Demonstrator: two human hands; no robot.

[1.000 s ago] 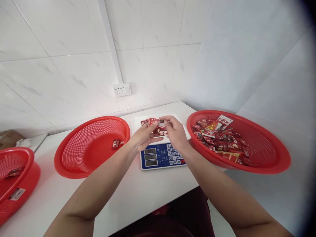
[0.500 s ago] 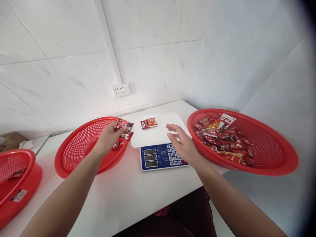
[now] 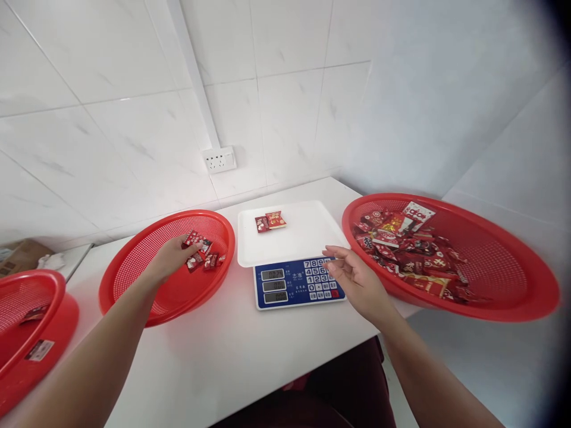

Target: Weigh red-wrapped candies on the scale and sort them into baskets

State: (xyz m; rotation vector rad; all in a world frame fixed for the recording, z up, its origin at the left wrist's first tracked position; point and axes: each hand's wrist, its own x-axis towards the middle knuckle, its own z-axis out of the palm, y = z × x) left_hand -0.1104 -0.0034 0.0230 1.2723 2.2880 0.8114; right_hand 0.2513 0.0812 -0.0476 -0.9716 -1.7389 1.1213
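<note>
My left hand point(image 3: 172, 257) is over the middle red basket point(image 3: 129, 270), its fingers closed on red candy packets point(image 3: 195, 240). A few more small red packets point(image 3: 213, 260) lie in that basket beside the fingertips. My right hand point(image 3: 357, 282) hovers with fingers apart and nothing in it, over the right edge of the scale's blue keypad panel point(image 3: 292, 284). Two red packets point(image 3: 270, 221) lie side by side on the scale's white pan point(image 3: 303, 235). The large right basket point(image 3: 504, 261) holds a heap of mostly red packets point(image 3: 410, 252).
Another red basket point(image 3: 42, 351) with a label stands at the left, a packet point(image 3: 34, 314) inside it. A wall socket point(image 3: 219, 159) sits behind the white table point(image 3: 214, 356). At the far left is a cardboard box point(image 3: 24, 255).
My left hand has moved left and down, from beside the scale pan into the middle basket with the packets. My right hand has shifted right, away from the pan, towards the right basket.
</note>
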